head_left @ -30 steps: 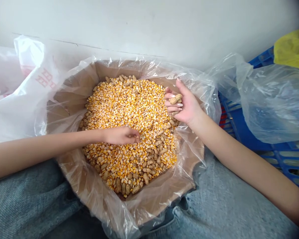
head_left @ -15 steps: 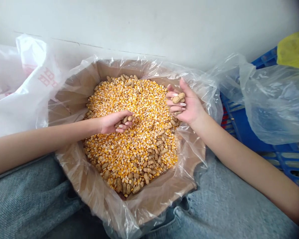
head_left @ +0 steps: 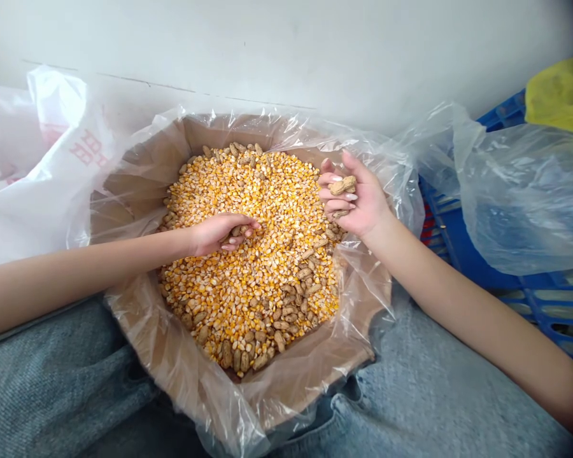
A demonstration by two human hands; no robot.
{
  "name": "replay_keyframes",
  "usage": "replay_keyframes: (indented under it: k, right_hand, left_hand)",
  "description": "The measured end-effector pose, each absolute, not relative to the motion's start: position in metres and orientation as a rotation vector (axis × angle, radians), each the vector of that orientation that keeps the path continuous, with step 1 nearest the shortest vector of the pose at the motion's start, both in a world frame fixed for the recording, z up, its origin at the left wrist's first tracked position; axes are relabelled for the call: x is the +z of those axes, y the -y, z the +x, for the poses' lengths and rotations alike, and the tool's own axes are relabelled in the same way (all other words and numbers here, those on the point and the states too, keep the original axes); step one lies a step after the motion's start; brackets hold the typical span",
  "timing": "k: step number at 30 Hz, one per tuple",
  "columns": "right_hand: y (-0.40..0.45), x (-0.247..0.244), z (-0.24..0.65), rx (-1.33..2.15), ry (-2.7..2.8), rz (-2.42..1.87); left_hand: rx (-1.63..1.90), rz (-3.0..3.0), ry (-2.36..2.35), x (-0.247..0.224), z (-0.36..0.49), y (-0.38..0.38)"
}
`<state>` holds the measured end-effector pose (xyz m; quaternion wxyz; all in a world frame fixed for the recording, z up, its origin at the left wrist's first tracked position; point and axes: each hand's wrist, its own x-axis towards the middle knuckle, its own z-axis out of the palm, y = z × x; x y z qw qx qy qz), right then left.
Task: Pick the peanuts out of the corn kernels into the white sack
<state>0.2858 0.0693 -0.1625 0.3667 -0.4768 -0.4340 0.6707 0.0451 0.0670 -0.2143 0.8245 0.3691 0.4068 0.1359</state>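
My left hand (head_left: pixel 223 233) is curled round a few unshelled peanuts (head_left: pixel 239 231), low over the corn kernels (head_left: pixel 248 280). Off to the right, my right hand (head_left: pixel 351 194) is turned palm up, its fingers bent over peanuts (head_left: pixel 342 185) in the palm. Below both hands lies a cardboard box (head_left: pixel 138 184) lined with clear plastic (head_left: pixel 315 375), filled with yellow and pale corn. More peanuts (head_left: pixel 291 312) are scattered among the kernels, mostly along the near and right sides, with several at the far edge. My fingers partly hide the held peanuts.
The box stands between my jeans-covered legs (head_left: pixel 439 375), against a white wall (head_left: pixel 286 57). At left is a white plastic bag (head_left: pixel 38 172) with red print. On the right, blue crates (head_left: pixel 477 235) lie under a clear bag (head_left: pixel 530 197) and a yellow bag (head_left: pixel 561 95).
My left fingers have closed further, and the thumb now covers more of the peanuts. The right hand still holds its peanuts in nearly the same place. The view has shifted slightly.
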Motion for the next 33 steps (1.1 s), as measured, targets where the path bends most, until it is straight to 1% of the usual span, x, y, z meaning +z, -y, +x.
replay_keyframes:
  k: [3,9,13,22,27,33]
  right_hand:
    - [-0.0694,-0.1624,0.2885,1.543,1.294,-1.358]
    - [-0.0698,-0.1604,0.2939,1.237,1.660,-1.436]
    - [-0.0688,-0.1593,0.2951,1.091,1.872,-1.577]
    - [-0.0652,-0.1539,0.2946,1.032,2.001,-1.468]
    - [-0.0654,-0.1552,0.2948,1.080,2.018,-1.548]
    - [-0.0662,-0.1547,0.2904,0.937,1.788,-1.705]
  left_hand:
    - [0.330,0.821,-0.912,-0.2171,0.0440,-0.0665]
    - [0.352,0.866,-0.946,-0.2167,0.0445,-0.0655]
    - [0.336,0.886,-0.965,-0.2162,0.0457,-0.0645]
    - [0.241,1.017,-0.985,-0.2185,0.0459,-0.0613]
    - [0.219,1.016,-0.989,-0.2172,0.0478,-0.0601]
    - [0.213,1.030,-0.987,-0.2161,0.0474,-0.0604]
